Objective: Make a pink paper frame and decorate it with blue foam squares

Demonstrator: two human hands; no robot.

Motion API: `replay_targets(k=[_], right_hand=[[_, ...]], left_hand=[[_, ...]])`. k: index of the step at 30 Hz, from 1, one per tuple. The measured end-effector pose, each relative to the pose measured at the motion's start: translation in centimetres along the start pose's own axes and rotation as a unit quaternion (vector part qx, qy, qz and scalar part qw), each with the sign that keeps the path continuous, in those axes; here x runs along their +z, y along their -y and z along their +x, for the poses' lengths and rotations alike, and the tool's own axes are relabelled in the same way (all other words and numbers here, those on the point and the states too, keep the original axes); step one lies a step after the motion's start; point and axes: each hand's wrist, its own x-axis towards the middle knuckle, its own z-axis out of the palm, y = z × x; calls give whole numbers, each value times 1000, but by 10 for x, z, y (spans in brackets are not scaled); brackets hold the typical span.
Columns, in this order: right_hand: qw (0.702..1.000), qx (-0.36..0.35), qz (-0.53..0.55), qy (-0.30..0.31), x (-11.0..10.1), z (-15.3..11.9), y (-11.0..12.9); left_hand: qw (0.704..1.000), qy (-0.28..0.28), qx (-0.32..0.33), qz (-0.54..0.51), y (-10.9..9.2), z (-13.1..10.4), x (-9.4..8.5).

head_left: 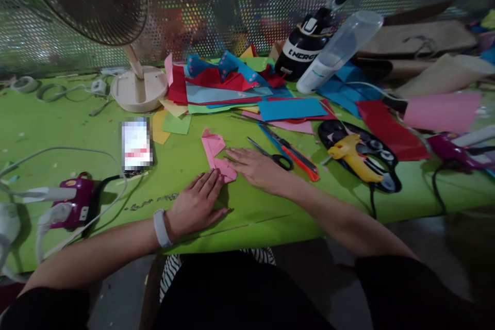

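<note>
Pink paper: ours sits on the green bench, right in front of us, near end under our fingertips.
Long axis: runs mostly away from us, far tip leaning a bit left.
Left hand: ours lies palm down on the near side, fingers straight and close together, tips on the paper's near end.
Right hand: ours reaches in from the right, fingers flat and slightly apart, tips at the paper's right edge; neither hand is pinching anything.
Closer hand: honestly a tie, both are at the near half, so the far half lies beyond our fingers.
Paper's look: plain pink, folded, narrow strip down the left, flaps sticking out right at both ends; can't tell how many layers.
Scissors: just right of our paper, beside the box cutter.
</note>
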Motion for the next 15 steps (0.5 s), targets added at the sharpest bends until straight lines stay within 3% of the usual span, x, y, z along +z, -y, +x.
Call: replay_targets(k=[15], right_hand=[[1000,11,20,-2,4,0,0]], left_hand=[[1000,16,-5,9,0,1,0]])
